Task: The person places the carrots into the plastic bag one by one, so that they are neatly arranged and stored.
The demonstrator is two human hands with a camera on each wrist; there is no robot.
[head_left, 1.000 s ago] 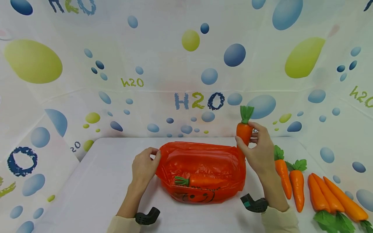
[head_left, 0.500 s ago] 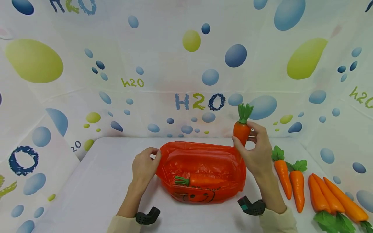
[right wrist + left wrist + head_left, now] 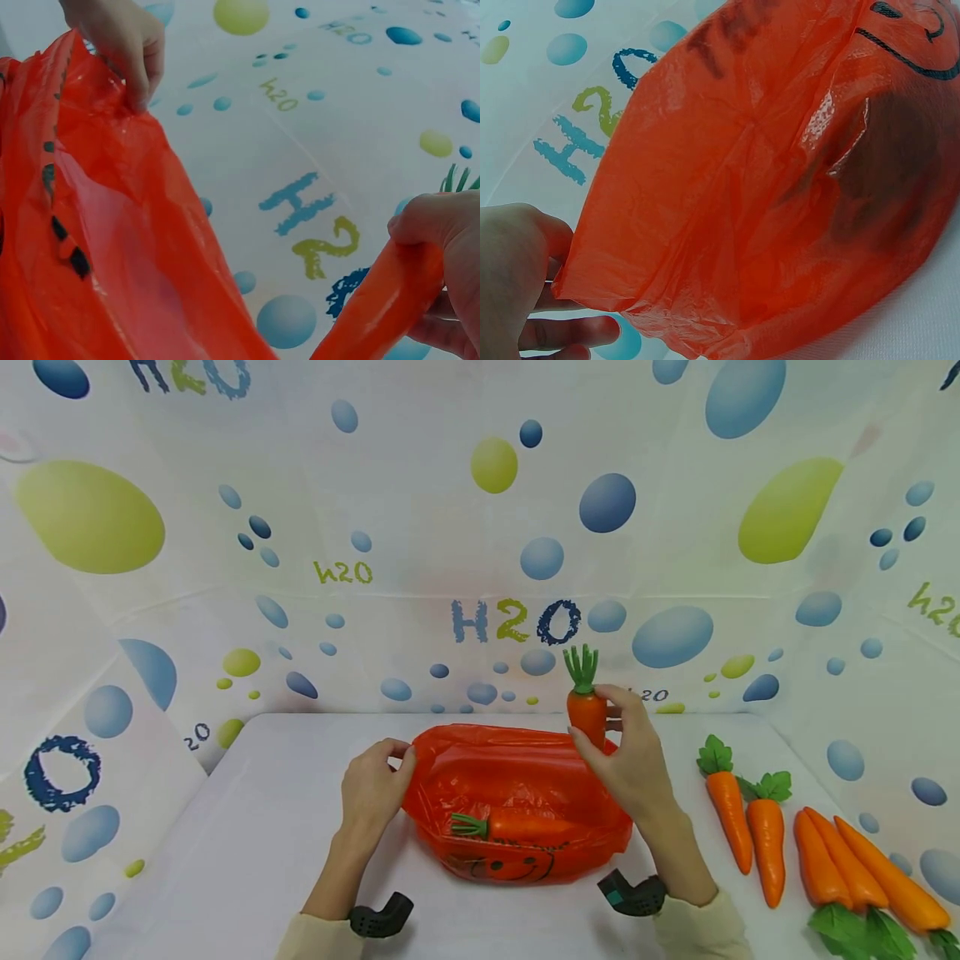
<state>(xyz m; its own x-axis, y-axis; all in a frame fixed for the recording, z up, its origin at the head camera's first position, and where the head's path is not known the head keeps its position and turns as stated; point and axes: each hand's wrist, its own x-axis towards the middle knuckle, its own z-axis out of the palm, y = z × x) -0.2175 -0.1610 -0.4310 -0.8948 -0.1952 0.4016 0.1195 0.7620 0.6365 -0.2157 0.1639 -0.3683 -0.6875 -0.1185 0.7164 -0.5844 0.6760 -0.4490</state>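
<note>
Left hand (image 3: 372, 785) pinches the plastic bag (image 3: 517, 768), right hand (image 3: 632, 756) grips a carrot (image 3: 585, 710) by its far edge, and I see tabletop (image 3: 255, 827) leftward.

A red bag (image 3: 517, 777), lower centre, bears a black smiling face (image 3: 515, 866); the topmost carrot (image 3: 586, 713), right of centre, is orange, topped green. Across the top, the white backdrop (image 3: 420, 502) is spotted blue and lime.
</note>
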